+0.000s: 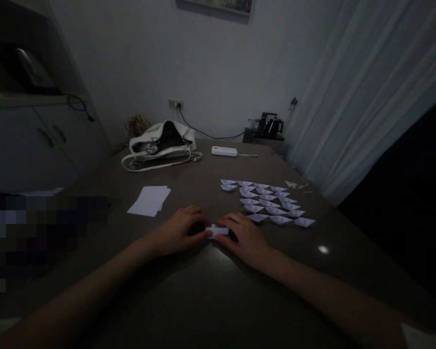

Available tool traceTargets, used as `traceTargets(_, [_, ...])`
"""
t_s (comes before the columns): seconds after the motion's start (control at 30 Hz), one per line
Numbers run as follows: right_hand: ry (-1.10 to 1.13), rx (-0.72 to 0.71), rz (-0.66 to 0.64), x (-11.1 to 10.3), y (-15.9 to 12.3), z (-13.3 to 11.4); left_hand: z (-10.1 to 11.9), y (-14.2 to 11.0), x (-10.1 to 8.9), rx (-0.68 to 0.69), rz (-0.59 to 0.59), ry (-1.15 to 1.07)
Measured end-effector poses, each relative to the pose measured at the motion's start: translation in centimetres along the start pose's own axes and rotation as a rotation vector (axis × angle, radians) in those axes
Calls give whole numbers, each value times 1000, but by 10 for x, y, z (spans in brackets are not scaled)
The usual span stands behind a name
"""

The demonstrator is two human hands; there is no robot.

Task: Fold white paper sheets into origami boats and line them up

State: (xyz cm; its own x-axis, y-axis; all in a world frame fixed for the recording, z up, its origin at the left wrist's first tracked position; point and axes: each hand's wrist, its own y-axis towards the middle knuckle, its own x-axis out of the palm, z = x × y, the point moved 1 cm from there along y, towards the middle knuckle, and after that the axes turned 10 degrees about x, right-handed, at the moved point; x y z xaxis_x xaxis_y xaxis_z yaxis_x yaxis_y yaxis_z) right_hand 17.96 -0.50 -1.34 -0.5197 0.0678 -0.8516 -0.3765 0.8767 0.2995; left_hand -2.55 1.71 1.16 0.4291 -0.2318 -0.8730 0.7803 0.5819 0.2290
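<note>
A small piece of folded white paper is held between my two hands, just above or on the dark table. My left hand pinches its left end between thumb and fingers. On the other end, my right hand grips it the same way. Several folded paper boats stand in rows beyond my right hand. To the far left of my left hand lies a short stack of white paper sheets, slightly fanned.
A white handbag with its strap rests at the table's back left. Behind the boats lies a white power bank with a short cord. Torn scraps lie near the right edge. A black kettle stands beyond the table, beside a pale curtain.
</note>
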Motion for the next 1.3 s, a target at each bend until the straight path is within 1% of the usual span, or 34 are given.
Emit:
traceTargets(0.23, [16,-24,4,0,1,0,-3,0,3,16,0,25])
traceTargets(0.43, [22,-37,-16,-5,0,-4,-1,-1,0,4,9,-1])
traceTargets(0.63, [46,-35,-16,-4,1,0,0,2,-1,1,25,6])
traceTargets(0.87, [64,-28,-12,-4,2,2,0,1,-2,-85,57,-53])
traceTargets(1.0, [64,-22,-13,-5,1,1,1,1,-4,-170,29,-179])
traceTargets(1.07, [64,-17,-16,-5,2,2,1,1,-4,-184,17,-223])
traceTargets(1.3, [84,-13,-2,-1,3,4,-1,2,-2,-201,11,-226])
